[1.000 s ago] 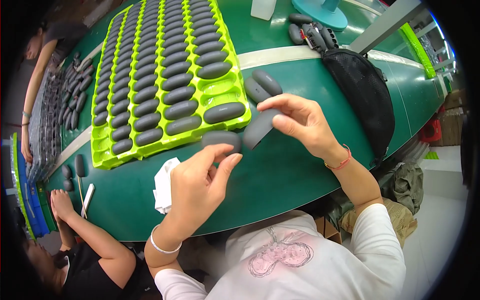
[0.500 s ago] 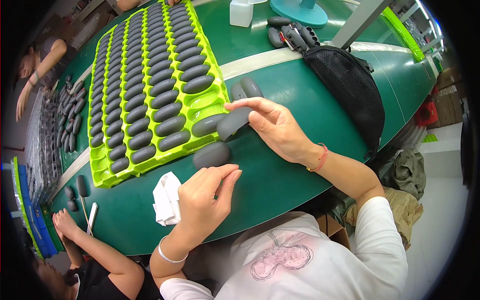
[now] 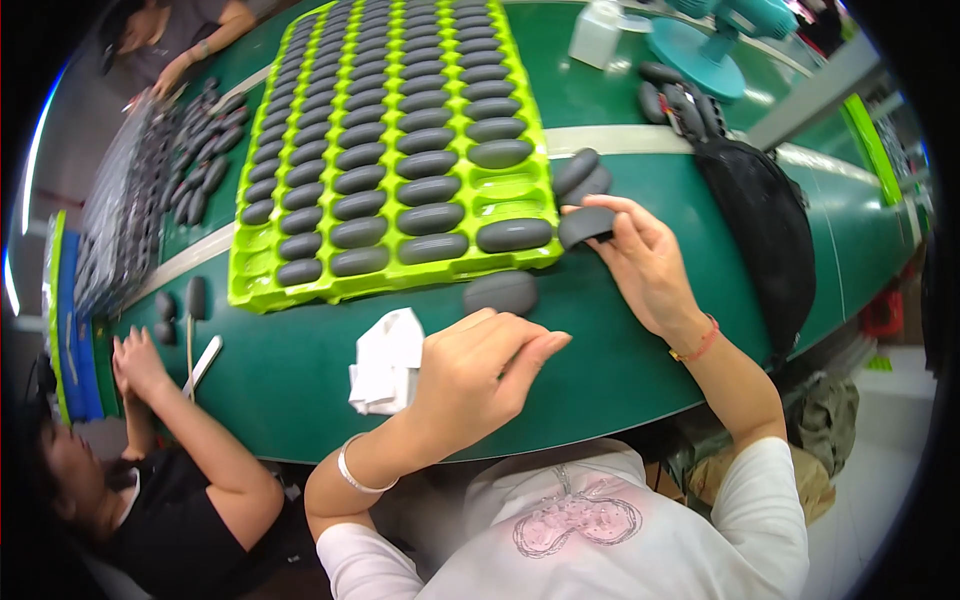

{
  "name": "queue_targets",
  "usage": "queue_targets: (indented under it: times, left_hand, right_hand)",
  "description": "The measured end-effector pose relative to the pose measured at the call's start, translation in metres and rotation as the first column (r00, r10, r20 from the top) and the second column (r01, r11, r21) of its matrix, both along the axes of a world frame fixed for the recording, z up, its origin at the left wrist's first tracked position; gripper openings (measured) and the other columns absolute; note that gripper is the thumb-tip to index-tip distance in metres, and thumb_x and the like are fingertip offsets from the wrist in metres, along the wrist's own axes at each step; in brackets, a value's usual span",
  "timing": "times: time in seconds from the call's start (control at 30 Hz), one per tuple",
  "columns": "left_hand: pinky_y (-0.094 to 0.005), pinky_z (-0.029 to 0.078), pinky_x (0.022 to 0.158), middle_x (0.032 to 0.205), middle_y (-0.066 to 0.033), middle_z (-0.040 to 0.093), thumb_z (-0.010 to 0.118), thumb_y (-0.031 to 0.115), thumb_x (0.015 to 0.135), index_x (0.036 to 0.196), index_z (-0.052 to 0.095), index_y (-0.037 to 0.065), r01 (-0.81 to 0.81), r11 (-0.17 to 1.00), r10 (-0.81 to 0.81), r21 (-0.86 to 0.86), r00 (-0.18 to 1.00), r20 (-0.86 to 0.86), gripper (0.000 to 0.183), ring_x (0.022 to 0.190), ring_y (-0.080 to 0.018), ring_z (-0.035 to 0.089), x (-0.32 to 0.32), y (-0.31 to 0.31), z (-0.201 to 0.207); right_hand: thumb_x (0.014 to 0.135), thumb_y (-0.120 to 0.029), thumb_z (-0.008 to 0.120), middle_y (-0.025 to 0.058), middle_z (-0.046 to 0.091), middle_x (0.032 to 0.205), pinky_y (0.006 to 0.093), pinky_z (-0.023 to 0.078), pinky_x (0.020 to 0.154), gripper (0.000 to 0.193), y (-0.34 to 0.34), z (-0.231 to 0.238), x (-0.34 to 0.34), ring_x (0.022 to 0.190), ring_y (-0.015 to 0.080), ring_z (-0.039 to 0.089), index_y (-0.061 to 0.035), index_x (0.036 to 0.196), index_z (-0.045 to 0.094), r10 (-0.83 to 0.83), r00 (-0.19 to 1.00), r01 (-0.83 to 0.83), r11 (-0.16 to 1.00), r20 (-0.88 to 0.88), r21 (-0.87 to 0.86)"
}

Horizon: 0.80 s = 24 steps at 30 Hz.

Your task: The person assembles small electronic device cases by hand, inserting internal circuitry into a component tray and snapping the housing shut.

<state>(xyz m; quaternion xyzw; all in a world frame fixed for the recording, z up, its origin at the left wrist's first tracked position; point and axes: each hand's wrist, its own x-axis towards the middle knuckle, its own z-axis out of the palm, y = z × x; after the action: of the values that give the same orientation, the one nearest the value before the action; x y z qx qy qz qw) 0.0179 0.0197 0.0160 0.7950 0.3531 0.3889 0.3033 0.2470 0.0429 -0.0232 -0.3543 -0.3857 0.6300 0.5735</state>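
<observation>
My right hand (image 3: 650, 265) pinches a dark grey curved shell (image 3: 585, 228) between thumb and fingers, just off the near right corner of a lime green tray (image 3: 400, 272). Rows of dark grey oval cases (image 3: 432, 248) fill most of the tray's hollows. Closest to the shell, one oval case (image 3: 513, 235) lies in the corner hollow, with vacant hollows behind it. My left hand (image 3: 480, 375) is closed, thumb against fingers; whatever it may hold is hidden. Just beyond its knuckles a loose grey case (image 3: 500, 293) rests on the green table. A folded white cloth (image 3: 388, 360) lies beside that hand.
Two grey pieces (image 3: 580, 178) lie right of the tray. Farther right are a black mesh bag (image 3: 755, 235), a pile of dark parts (image 3: 680, 105), a white bottle (image 3: 597, 35) and a teal fan (image 3: 700, 55). Co-workers' hands (image 3: 140, 362) are at the left, near more grey pieces (image 3: 205, 150).
The whole view has shifted, so the tray and table appear farther right. My right hand has drawn the shell slightly away from the tray's corner and turned it. My left hand stays closed.
</observation>
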Motion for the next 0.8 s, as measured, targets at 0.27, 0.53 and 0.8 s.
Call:
queue_targets:
  times: [0.27,0.53,0.8]
  left_hand:
    - [-0.0323,0.047,0.059,0.075,-0.0089,0.067,0.071,0.008,0.084,0.084,0.069,0.003,-0.259,0.958,0.261,0.124,0.965,-0.001,0.005,0.061,-0.0221,0.059,-0.04,0.04,0.029]
    - [-0.0403,0.04,0.096,0.107,-0.0148,0.067,0.076,0.029,0.078,0.101,0.071,0.006,-0.682,0.445,0.882,0.581,0.447,-0.151,0.033,0.105,-0.0304,0.06,-0.27,0.232,-0.032]
    - [-0.0485,0.039,0.103,0.132,-0.0191,0.052,0.061,0.066,0.079,0.132,0.056,0.018,-0.801,0.402,0.855,0.444,0.155,-0.494,0.072,0.119,-0.0381,0.051,-0.324,0.289,-0.057]
  right_hand:
    - [0.102,-0.027,0.052,0.0147,0.056,0.133,0.034,0.037,0.109,0.04,0.005,0.003,-0.006,0.121,0.0177,0.052,0.0028,0.128,0.053,-0.043,0.998,0.04,0.998,0.049,0.051]
    - [0.101,-0.028,0.054,0.0095,0.062,0.116,0.0307,0.043,0.099,0.041,-0.001,0.002,-0.007,0.108,0.0146,0.057,0.0043,0.126,0.054,-0.022,0.996,0.017,0.998,0.087,0.055]
    - [0.098,-0.027,0.059,0.0086,0.063,0.111,0.0276,0.046,0.091,0.039,0.001,0.0,-0.003,0.102,0.0127,0.059,0.0045,0.121,0.057,-0.045,0.985,0.05,0.998,0.164,-0.024]
